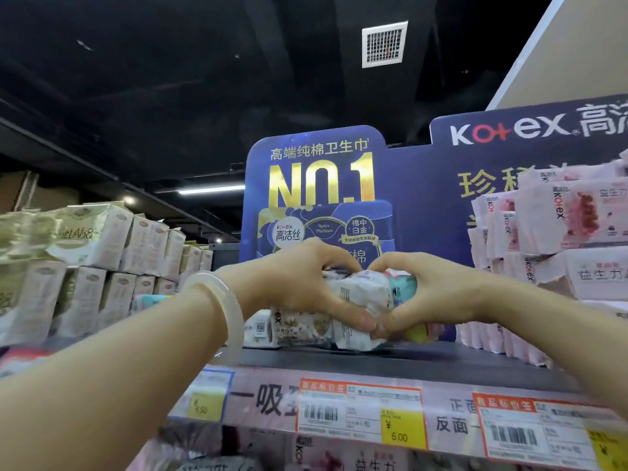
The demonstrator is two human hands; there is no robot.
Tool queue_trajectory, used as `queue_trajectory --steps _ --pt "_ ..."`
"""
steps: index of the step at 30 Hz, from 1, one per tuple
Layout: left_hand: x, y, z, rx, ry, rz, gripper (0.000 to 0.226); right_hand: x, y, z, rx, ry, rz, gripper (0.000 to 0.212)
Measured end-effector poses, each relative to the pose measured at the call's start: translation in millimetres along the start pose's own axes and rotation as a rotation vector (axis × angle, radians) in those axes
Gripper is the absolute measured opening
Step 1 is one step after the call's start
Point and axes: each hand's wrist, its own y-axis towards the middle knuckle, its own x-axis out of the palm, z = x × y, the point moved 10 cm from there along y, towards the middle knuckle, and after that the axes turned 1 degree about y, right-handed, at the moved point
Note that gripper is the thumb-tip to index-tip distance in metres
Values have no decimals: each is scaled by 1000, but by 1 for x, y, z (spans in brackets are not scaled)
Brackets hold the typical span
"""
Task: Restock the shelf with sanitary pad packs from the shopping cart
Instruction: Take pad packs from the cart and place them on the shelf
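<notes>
**Pad packs held at the top shelf**

Below the hands, price tags [360,414] are fixed along the shelf [407,363] edge. A bundle of white pad packs [353,300] is gripped from both sides by the left hand [299,283] and right hand [431,294], fingers curled around it, just above the shelf. Behind the hands a blue display board [316,185] is seen; pink packs [550,232] are stacked to the right.

A blue Kotex sign [316,185] stands under a ceiling vent [384,44], above orange price tags [360,414].
</notes>
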Motion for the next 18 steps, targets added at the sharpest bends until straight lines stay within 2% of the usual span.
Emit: queue_trajectory --steps 4,9,13,18 --pt "-48 -30 7 6 47 128 59 -14 2 -53 -96 -113 72 54" --pt "-119 -113 -15 -84 168 272 77 13 4 -157 -264 -209 115 59" --pt "-146 -218 -68 -204 268 301 77 102 7 -237 -416 -113 0 53" --pt "-130 -378 -163 -526 264 181 75 282 8 -314 -543 15 -236 67"
